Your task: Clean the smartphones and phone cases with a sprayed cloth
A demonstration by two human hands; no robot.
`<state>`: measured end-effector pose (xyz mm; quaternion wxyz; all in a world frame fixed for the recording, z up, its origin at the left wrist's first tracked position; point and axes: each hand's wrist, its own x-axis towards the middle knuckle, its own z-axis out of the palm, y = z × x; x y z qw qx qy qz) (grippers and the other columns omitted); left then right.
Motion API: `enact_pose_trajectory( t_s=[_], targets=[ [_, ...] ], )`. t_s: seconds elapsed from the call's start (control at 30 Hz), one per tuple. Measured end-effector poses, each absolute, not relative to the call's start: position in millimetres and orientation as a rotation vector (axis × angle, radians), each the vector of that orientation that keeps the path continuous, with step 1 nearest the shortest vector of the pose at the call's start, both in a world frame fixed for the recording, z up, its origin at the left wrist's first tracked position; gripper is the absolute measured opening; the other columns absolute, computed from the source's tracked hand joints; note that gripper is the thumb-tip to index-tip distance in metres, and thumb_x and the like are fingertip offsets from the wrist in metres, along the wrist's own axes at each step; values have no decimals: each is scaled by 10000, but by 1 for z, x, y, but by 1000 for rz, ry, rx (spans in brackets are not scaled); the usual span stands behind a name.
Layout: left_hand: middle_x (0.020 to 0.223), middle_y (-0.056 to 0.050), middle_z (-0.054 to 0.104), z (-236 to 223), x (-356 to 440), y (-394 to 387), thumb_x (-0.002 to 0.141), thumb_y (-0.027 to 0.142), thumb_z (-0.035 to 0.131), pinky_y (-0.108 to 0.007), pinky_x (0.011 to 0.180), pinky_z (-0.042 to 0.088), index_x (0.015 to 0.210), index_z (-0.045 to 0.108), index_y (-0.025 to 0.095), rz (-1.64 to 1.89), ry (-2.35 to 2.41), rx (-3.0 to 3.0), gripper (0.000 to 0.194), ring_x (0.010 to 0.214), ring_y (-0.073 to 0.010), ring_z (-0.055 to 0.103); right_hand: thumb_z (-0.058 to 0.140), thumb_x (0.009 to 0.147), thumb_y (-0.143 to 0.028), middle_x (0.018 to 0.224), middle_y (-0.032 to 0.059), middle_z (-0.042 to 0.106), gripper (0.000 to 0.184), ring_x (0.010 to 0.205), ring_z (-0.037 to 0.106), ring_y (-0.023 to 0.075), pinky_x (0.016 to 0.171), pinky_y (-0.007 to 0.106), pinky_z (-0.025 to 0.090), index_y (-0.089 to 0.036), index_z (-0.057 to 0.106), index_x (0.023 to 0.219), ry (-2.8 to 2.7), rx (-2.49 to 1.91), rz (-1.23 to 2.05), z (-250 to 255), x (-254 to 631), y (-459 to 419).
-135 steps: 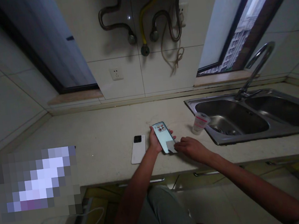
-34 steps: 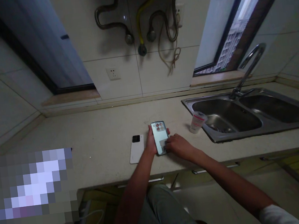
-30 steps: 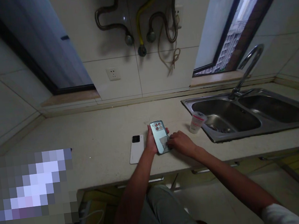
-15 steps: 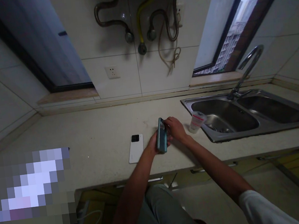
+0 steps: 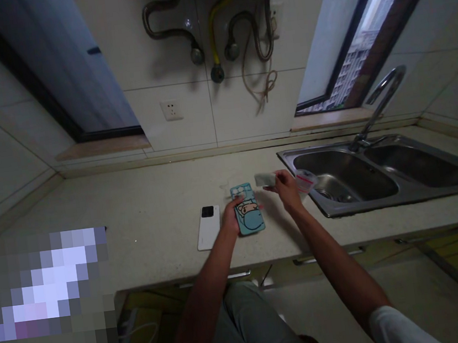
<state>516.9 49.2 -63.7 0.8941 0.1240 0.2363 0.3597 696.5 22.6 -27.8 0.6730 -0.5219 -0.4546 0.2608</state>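
My left hand (image 5: pixel 232 219) grips the left edge of a teal phone (image 5: pixel 248 216) lying on the pale counter (image 5: pixel 142 215), a cartoon picture showing on its upper face. My right hand (image 5: pixel 285 186) is raised just right of the phone and pinches a small pale wipe (image 5: pixel 265 179) between thumb and fingers. A white phone (image 5: pixel 208 227) lies face down on the counter to the left of my left hand.
A small plastic cup (image 5: pixel 304 180) with a pink label stands by the steel double sink (image 5: pixel 383 172), with its tap (image 5: pixel 379 103) behind. A wall socket (image 5: pixel 170 110) and hoses (image 5: pixel 212 34) hang on the tiled wall. A blurred patch covers the lower left.
The teal phone was wiped on its camera side, tipped up on edge, and now lies with the cartoon side up. My right hand lifted the wipe off it toward the cup.
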Motion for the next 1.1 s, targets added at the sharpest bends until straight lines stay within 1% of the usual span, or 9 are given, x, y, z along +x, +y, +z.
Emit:
enact_pose_trajectory(
  t_s=[0.13, 0.33, 0.47, 0.6, 0.73, 0.83, 0.9, 1.0, 1.1],
  targets=[
    [1061, -190, 741, -57, 517, 43, 821, 223, 503, -564, 934, 516, 1155, 655, 95, 738, 350, 242, 388, 1024, -332, 710, 528, 855, -541, 961, 22, 616, 307, 805, 599, 165, 676, 315, 584, -246, 464, 907, -1009, -1168, 493, -18, 689, 22],
    [1020, -170, 747, -50, 523, 37, 964, 506, 433, -481, 874, 557, 1172, 662, 123, 698, 344, 275, 492, 962, -303, 723, 447, 947, -338, 1024, 95, 706, 177, 869, 667, 201, 820, 347, 547, -204, 556, 982, -1388, -1428, 190, -12, 669, 23],
    [991, -143, 754, -51, 528, 36, 988, 551, 379, -407, 867, 562, 1144, 673, 132, 768, 457, 246, 535, 926, -264, 728, 486, 937, -199, 1235, 134, 697, 284, 1118, 662, 229, 974, 371, 512, -178, 620, 1186, -1992, -1434, 216, -24, 654, 14],
    [1025, -155, 746, -54, 531, 36, 967, 629, 339, -380, 887, 552, 1161, 671, 128, 783, 483, 237, 631, 963, -262, 718, 462, 958, -137, 1425, 136, 588, 378, 1322, 554, 217, 1076, 378, 468, -177, 582, 1314, -2144, -1438, 135, -38, 644, 2],
    [1095, -156, 729, -57, 529, 39, 923, 712, 329, -423, 918, 545, 1227, 640, 161, 786, 437, 233, 701, 1000, -273, 708, 502, 956, -142, 1428, 128, 586, 340, 1322, 561, 219, 1045, 380, 507, -199, 613, 1273, -2203, -1366, 88, -48, 641, -10],
    [1095, -132, 728, -61, 526, 44, 906, 722, 377, -462, 886, 559, 1243, 618, 212, 842, 460, 244, 657, 974, -267, 714, 530, 937, -125, 1401, 148, 604, 325, 1310, 573, 236, 1044, 395, 519, -180, 635, 1239, -2264, -1228, 86, -58, 641, -27],
    [1027, -128, 737, -63, 523, 47, 917, 708, 376, -454, 827, 579, 1191, 634, 202, 856, 490, 268, 631, 914, -257, 721, 524, 938, -121, 1386, 157, 614, 352, 1308, 574, 234, 1044, 387, 526, -163, 618, 1275, -2272, -1132, 96, -66, 642, -45],
    [924, -140, 738, -66, 522, 49, 924, 704, 361, -416, 742, 597, 1091, 662, 145, 837, 511, 291, 657, 831, -248, 721, 504, 950, -123, 1375, 108, 632, 404, 1315, 564, 207, 1071, 371, 517, -209, 589, 1336, -2246, -1078, 92, -79, 646, -74],
    [914, -129, 740, -67, 524, 48, 933, 689, 365, -388, 704, 602, 1094, 660, 137, 835, 490, 291, 646, 800, -234, 723, 503, 950, -125, 1348, 82, 653, 367, 1302, 577, 223, 1066, 381, 534, -232, 650, 1269, -2215, -1060, 68, -91, 652, -94]
  ],
)
